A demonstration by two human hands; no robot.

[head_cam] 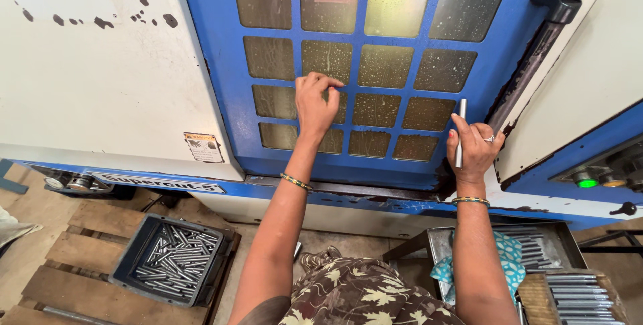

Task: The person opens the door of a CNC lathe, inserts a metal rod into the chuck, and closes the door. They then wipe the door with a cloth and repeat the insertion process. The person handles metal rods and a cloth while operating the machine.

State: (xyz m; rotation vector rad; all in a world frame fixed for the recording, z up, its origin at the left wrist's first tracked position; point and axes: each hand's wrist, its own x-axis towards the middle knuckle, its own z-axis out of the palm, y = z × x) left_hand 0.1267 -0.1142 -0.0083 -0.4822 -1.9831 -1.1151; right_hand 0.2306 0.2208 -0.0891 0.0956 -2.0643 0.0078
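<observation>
My left hand point(316, 101) is raised against the blue machine door point(388, 64), its fingers hooked on a bar of the door's grid of small windows. My right hand point(474, 151) is lower and to the right, near the door's right edge, closed around a thin metal rod point(461, 131) held upright. A long dark door handle point(536, 50) runs diagonally just right of that hand. Both wrists wear bangles.
A dark plastic crate of metal rods point(171, 258) sits on a wooden pallet point(67, 258) at lower left. A metal tray point(536, 245) with rods and a patterned cloth stands at lower right, more rods point(581, 298) beside it. A green lit button point(587, 182) is on the right panel.
</observation>
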